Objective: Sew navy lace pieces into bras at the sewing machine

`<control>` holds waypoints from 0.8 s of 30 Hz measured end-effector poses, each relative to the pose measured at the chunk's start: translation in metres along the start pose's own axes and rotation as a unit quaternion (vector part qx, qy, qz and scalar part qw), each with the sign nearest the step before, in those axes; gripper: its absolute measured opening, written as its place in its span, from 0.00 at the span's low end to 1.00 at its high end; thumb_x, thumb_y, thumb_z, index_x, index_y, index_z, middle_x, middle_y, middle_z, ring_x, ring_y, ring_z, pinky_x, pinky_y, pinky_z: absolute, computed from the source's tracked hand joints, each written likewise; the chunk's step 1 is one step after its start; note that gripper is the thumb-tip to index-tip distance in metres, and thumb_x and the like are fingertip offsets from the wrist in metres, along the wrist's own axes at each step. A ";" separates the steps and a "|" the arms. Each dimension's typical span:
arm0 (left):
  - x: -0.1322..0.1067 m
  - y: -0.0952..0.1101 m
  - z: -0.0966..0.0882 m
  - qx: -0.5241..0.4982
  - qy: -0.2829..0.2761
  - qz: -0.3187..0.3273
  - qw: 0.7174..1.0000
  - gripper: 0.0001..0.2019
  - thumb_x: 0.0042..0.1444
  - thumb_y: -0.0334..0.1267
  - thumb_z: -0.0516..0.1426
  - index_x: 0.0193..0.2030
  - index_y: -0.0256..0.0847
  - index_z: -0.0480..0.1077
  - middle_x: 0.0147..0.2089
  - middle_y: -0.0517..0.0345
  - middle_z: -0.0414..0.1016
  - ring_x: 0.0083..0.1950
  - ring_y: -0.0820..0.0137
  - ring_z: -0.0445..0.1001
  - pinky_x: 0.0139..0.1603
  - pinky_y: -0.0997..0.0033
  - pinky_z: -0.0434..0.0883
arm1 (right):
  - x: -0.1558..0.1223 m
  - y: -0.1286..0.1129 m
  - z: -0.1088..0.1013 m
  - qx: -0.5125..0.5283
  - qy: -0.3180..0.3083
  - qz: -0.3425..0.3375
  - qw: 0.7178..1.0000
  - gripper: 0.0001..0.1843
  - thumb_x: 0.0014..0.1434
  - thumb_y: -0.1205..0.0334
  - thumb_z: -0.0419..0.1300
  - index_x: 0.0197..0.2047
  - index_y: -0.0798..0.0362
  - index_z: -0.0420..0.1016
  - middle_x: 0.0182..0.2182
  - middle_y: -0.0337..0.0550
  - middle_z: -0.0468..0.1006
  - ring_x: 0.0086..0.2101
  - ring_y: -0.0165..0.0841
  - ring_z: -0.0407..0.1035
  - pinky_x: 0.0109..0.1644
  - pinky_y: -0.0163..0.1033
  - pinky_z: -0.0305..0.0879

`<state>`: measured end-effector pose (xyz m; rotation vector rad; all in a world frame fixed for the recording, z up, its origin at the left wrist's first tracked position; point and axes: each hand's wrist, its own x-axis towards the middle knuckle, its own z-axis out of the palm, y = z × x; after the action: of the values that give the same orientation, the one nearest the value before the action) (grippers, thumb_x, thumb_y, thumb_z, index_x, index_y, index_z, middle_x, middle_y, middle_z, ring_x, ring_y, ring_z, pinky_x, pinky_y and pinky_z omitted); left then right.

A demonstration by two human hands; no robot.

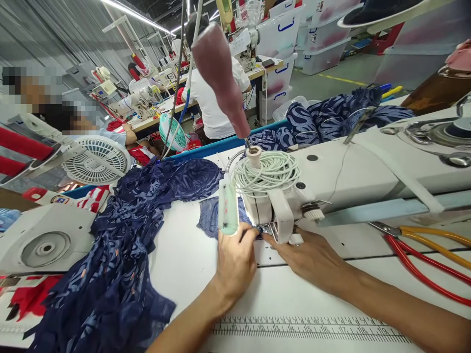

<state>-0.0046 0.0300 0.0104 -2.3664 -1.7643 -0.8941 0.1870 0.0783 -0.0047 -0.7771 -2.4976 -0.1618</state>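
Both my hands work at the needle area of a white sewing machine (349, 166). My left hand (235, 262) is closed, its thumb and index finger pinching the edge of a navy lace fabric piece (209, 219), which lies partly under the machine head. My right hand (312, 257) reaches in from the other side. Its fingertips press together on the same fabric beside the presser foot (270, 230), and some of its fingers are hidden behind the machine head. A lit, pale green guard (228, 208) hangs just above my left hand.
A pile of navy lace pieces (110, 260) covers the left. Scissors (415, 235) lie at right; a printed ruler (305, 327) runs along the front. A screwdriver (224, 78) stands through a coil of cord (274, 169). A fan (96, 161) and other people are beyond.
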 end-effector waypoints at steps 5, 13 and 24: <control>-0.002 -0.001 -0.001 0.111 -0.013 0.125 0.986 0.18 0.56 0.17 0.51 0.46 0.39 0.72 0.40 0.52 0.78 0.45 0.61 0.75 0.67 0.35 0.56 | 0.000 -0.001 0.002 -0.007 0.015 0.000 1.000 0.25 0.59 0.78 0.47 0.53 0.54 0.76 0.27 0.46 0.74 0.32 0.37 0.69 0.23 0.34 0.58; -0.014 -0.007 0.004 0.120 -0.048 0.097 0.987 0.22 0.54 0.17 0.50 0.50 0.42 0.71 0.44 0.53 0.79 0.49 0.61 0.74 0.70 0.24 0.42 | -0.004 0.003 -0.001 0.057 0.035 0.021 0.998 0.18 0.66 0.71 0.48 0.39 0.51 0.81 0.32 0.47 0.77 0.32 0.35 0.71 0.31 0.36 0.68; -0.012 -0.012 -0.002 0.072 -0.063 0.105 0.990 0.21 0.52 0.16 0.49 0.47 0.39 0.71 0.40 0.54 0.78 0.40 0.66 0.75 0.68 0.23 0.41 | -0.005 0.003 0.006 0.007 0.016 0.002 1.000 0.24 0.63 0.75 0.48 0.55 0.51 0.77 0.31 0.47 0.78 0.31 0.37 0.71 0.30 0.38 0.67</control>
<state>-0.0183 0.0230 0.0023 -2.5011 -1.5203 -0.5814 0.1899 0.0801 -0.0132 -0.7678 -2.4649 -0.1545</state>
